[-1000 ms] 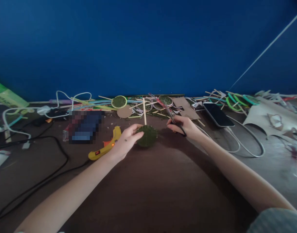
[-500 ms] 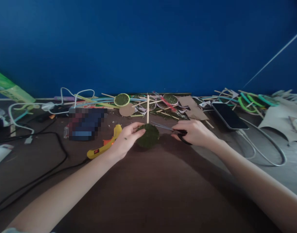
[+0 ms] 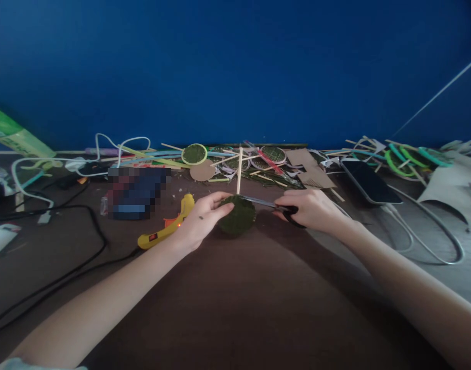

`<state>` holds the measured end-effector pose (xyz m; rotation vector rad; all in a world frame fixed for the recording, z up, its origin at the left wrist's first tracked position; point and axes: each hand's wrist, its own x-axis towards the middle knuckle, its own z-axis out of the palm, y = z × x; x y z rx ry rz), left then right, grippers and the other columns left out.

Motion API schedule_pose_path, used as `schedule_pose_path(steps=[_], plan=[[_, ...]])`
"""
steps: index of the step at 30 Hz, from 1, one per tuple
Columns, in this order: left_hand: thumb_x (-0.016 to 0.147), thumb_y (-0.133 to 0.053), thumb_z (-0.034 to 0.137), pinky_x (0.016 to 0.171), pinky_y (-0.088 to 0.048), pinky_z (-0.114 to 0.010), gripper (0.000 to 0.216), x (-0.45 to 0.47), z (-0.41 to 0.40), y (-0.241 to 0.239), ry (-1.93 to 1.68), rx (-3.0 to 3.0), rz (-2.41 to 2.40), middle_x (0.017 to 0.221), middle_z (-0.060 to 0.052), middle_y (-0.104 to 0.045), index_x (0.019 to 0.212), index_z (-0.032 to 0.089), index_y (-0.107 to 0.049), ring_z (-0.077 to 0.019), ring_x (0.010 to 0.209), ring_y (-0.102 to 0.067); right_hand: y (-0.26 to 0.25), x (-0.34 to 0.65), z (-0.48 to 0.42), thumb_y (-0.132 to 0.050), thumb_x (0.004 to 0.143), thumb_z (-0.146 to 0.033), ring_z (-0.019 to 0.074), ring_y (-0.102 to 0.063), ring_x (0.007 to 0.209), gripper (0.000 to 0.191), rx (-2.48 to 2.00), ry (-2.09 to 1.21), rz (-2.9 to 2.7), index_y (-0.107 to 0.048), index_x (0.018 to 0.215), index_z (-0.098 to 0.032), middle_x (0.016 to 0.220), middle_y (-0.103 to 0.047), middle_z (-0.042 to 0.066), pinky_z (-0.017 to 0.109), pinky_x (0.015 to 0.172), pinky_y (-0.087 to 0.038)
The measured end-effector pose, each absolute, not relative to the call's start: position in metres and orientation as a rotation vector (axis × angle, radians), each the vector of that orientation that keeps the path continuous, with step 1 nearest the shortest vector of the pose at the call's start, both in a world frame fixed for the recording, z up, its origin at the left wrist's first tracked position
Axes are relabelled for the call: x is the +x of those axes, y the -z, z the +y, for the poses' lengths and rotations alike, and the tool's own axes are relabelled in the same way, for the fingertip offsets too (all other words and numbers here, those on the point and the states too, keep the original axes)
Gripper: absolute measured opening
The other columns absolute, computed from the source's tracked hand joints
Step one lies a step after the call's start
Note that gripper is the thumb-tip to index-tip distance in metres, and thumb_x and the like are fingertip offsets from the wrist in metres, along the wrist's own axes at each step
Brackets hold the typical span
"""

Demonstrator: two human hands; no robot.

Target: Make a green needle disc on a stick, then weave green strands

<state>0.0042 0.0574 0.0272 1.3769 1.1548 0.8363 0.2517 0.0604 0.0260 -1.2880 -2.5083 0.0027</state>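
Between the thumb and fingers of my left hand (image 3: 208, 218) is a round dark green disc (image 3: 238, 218), gripped by its left side. A thin pale wooden stick (image 3: 240, 172) stands upright from the disc's far edge. My right hand (image 3: 306, 208) is wrapped round the dark handles of a pair of scissors (image 3: 258, 201). Their metal blades point left and reach the disc's upper right edge, close to the foot of the stick. Whether the blades touch the disc I cannot tell.
A yellow glue gun (image 3: 168, 228) lies beside my left wrist. A phone (image 3: 370, 182) with a white cable lies right. Along the blue wall (image 3: 235, 67) are sticks, cardboard pieces (image 3: 316, 177), and round green discs (image 3: 194, 154). Black cables (image 3: 98, 231) cross the left side.
The scissors' blades have moved slightly left, closer to the disc's edge and the foot of the stick. Both hands keep their holds. The view has shifted a little.
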Motion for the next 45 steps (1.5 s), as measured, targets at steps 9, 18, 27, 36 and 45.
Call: schedule_pose_path(steps=[9, 18, 27, 36, 45], plan=[[0.077, -0.061, 0.029, 0.093, -0.041, -0.038, 0.034, 0.004, 0.0572, -0.0253, -0.857, 1.37, 1.136, 0.116, -0.007, -0.061, 0.108, 0.017, -0.058, -0.023, 0.109, -0.055, -0.0255, 0.2499, 0.0597, -0.052, 0.081, -0.03, 0.013, -0.059, 0.065, 0.019, -1.298, -0.061, -2.516, -0.068, 0.076, -0.021, 0.069, -0.063, 0.001, 0.023, 0.052, -0.03], [0.077, -0.062, 0.031, 0.092, -0.042, -0.037, 0.034, 0.0031, 0.0578, -0.0224, -0.849, 1.384, 1.116, 0.115, -0.006, -0.062, 0.108, 0.019, -0.059, -0.0224, 0.106, -0.057, -0.0289, 0.2487, 0.0587, -0.055, 0.08, -0.033, 0.0129, -0.057, 0.064, 0.018, -1.323, -0.116, -2.508, -0.066, 0.072, -0.021, 0.068, -0.063, 0.001, 0.022, 0.053, -0.032], [0.078, -0.06, 0.033, 0.091, -0.043, -0.036, 0.033, 0.0024, 0.059, -0.0195, -0.814, 1.443, 1.14, 0.118, -0.005, -0.061, 0.108, 0.02, -0.057, -0.0217, 0.108, -0.056, -0.0301, 0.2493, 0.0602, -0.054, 0.08, -0.03, 0.0115, -0.054, 0.06, 0.018, -1.299, -0.175, -2.541, -0.064, 0.067, -0.02, 0.065, -0.061, 0.0, 0.022, 0.054, -0.032], [0.077, -0.061, 0.034, 0.092, -0.042, -0.036, 0.036, 0.0017, 0.0584, -0.0195, -0.82, 1.431, 1.166, 0.119, -0.006, -0.06, 0.111, 0.02, -0.057, -0.0219, 0.109, -0.055, -0.0312, 0.2514, 0.0596, -0.051, 0.078, -0.024, 0.0114, -0.054, 0.061, 0.016, -1.275, -0.206, -2.529, -0.065, 0.07, -0.019, 0.068, -0.061, 0.001, 0.022, 0.055, -0.034], [0.078, -0.061, 0.031, 0.094, -0.041, -0.036, 0.034, 0.0037, 0.057, -0.0228, -0.838, 1.437, 1.154, 0.114, -0.006, -0.063, 0.109, 0.018, -0.058, -0.0217, 0.108, -0.056, -0.0289, 0.2539, 0.0597, -0.051, 0.075, -0.02, 0.011, -0.054, 0.061, 0.016, -1.284, -0.119, -2.523, -0.067, 0.072, -0.021, 0.069, -0.063, 0.0, 0.022, 0.052, -0.031]])
